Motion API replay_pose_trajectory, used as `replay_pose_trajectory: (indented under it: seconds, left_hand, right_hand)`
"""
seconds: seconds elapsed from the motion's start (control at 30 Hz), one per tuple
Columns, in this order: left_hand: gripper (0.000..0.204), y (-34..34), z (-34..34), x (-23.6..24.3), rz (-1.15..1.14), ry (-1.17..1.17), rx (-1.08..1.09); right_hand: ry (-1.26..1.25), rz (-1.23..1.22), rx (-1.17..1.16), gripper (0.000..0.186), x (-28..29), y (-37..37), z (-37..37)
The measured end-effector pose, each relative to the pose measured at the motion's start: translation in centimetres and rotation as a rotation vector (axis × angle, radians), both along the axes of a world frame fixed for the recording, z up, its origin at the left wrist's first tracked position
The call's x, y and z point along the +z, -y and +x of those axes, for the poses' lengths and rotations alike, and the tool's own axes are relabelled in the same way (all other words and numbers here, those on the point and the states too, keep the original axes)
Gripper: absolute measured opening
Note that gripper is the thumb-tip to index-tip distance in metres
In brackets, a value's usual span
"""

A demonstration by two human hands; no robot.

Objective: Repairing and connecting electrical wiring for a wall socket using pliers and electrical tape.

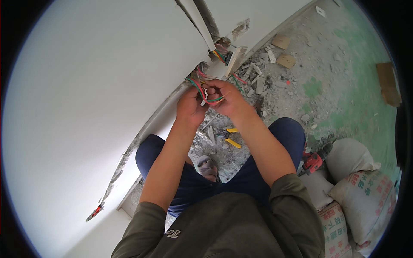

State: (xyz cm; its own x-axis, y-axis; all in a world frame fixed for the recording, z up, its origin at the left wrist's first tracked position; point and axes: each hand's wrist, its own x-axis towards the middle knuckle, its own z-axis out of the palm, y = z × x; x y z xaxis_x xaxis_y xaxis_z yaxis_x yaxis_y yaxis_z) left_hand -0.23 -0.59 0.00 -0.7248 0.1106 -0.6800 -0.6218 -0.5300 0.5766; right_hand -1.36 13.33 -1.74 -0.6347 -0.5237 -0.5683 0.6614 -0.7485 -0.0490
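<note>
Red, green and yellow wires (199, 88) come out of a rough opening (202, 68) cut low in the white wall. My left hand (189, 107) is closed on these wires, its fingertips partly hidden behind them. Beside it, my right hand (223, 96) has its fingers curled around the same wires, where they bend in a loop between both hands. A second bundle of coloured wires (218, 55) shows in another opening higher up, beside a white pipe (202, 23). On the debris below my hands lies a yellow-handled tool (233, 142).
Rubble (258, 79) and cardboard pieces (285, 61) lie on the dusty floor (331, 86). A red power tool (312, 161) and several sacks (361, 198) are beside my right knee. A cardboard box (388, 84) stands at the far right. A red tool (95, 211) sits along the wall's damaged strip, lower left.
</note>
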Motion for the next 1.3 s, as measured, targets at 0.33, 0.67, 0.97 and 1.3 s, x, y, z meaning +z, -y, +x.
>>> replay_pose_trajectory:
  seconds: [0.33,0.67,0.97,1.3]
  left_hand:
    - [0.024,-0.6,0.1,0.8,0.003,-0.024,0.039]
    - [0.012,-0.7,0.2,0.7,-0.039,-0.022,0.064]
    - [0.014,-1.1,0.1,0.7,-0.048,-0.010,0.113]
    - [0.012,-1.7,0.1,1.2,-0.050,0.042,0.206]
  right_hand:
    - [-0.071,0.093,0.002,0.014,1.5,-0.3,0.3]
    - [0.076,-0.102,0.032,0.013,0.3,0.0,-0.5]
    - [-0.118,0.207,0.085,0.018,0.4,-1.7,0.5]
    - [-0.347,1.124,0.182,0.020,4.3,-10.4,3.7]
